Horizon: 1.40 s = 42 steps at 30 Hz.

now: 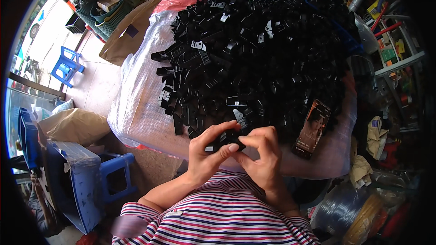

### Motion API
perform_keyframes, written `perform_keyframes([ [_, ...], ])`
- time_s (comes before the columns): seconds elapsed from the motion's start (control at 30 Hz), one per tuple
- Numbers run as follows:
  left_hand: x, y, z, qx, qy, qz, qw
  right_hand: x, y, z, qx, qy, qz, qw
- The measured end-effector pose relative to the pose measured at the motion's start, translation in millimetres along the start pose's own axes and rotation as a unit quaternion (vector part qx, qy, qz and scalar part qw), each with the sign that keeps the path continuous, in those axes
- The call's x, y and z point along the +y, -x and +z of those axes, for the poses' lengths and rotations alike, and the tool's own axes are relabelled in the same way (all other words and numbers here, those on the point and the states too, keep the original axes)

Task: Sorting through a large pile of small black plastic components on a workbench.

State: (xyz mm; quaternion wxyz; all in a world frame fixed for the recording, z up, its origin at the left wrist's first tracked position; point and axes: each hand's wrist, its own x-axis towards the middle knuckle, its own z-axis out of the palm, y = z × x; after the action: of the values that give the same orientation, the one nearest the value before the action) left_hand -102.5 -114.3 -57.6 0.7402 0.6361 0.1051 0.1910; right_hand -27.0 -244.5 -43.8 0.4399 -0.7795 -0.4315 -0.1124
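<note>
Left hand [203,155] pinches small black part [225,139]; right hand [265,156], fingers bunched, at its 4 o'clock, hold unclear. Black parts pile [263,68] at 12, phone [312,129] at 2.

Both bare forearms angle inward from the near side, the left forearm [167,192] and the right forearm [280,201]. The left hand [205,151] pinches, index finger far, thumb near. The right hand [262,154] faces it, index finger sharply bent, fingertips close to the left thumb.
</note>
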Motion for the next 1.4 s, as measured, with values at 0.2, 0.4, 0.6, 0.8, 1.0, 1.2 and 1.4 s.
perform_keyframes([
  [0.2,-4.0,1.3,-4.1,0.018,0.103,-0.071,0.992,12.8,3.9,9.4,-0.084,-0.326,0.232,0.913],
  [0.4,2.8,-29.3,-23.4,0.013,0.396,-0.069,0.915,30.7,-52.2,-10.9,-0.056,0.129,-0.012,0.990],
  [0.6,7.4,-42.6,-44.7,-0.061,0.327,-0.042,0.942,44.6,-62.3,-6.2,-0.035,0.162,-0.048,0.985],
  [0.8,34.3,-50.0,-31.3,-0.175,-0.034,-0.143,0.973,5.1,-59.1,-19.7,-0.099,0.004,-0.121,0.988],
  [1.0,5.2,-43.7,-32.9,-0.091,0.207,-0.166,0.960,62.9,-94.3,-25.9,0.010,0.082,-0.019,0.996],
  [1.2,-2.1,-40.0,-26.8,-0.075,0.269,-0.161,0.947,99.2,-108.2,-12.2,-0.019,0.110,0.074,0.991],
  [1.4,-2.5,-43.0,-30.3,-0.042,0.251,-0.154,0.955,60.2,-84.4,-27.2,-0.053,-0.226,0.185,0.955],
])
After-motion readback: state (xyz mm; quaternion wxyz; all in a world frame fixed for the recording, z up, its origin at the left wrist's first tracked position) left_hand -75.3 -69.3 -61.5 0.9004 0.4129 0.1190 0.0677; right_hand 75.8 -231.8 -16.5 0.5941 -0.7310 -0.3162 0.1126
